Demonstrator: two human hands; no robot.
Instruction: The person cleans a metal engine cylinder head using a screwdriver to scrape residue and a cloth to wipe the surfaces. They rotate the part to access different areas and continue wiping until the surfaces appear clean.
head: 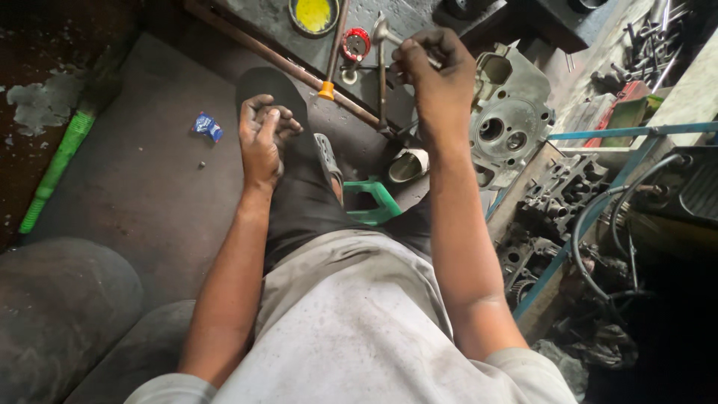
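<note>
My right hand [437, 75], dark with grease, is raised over the workbench edge and pinches a slim metal rod with a flared head [383, 33]. The rod's head sticks out to the left of the fingers. My left hand [263, 136] rests on my raised knee in black trousers [299, 202]. Its greasy fingers are curled together, and I cannot tell whether anything small lies in them. A grey aluminium cylinder head [512, 112] stands just right of my right hand.
At the top lie a round tin of yellow paste [314, 15], a red round part [356, 43] and an orange-tipped rod [329, 71]. Near my legs are a green stool [372, 200] and a blue wrapper [208, 126]. A blue frame [591, 202], engine parts [557, 194] and hoses crowd the right.
</note>
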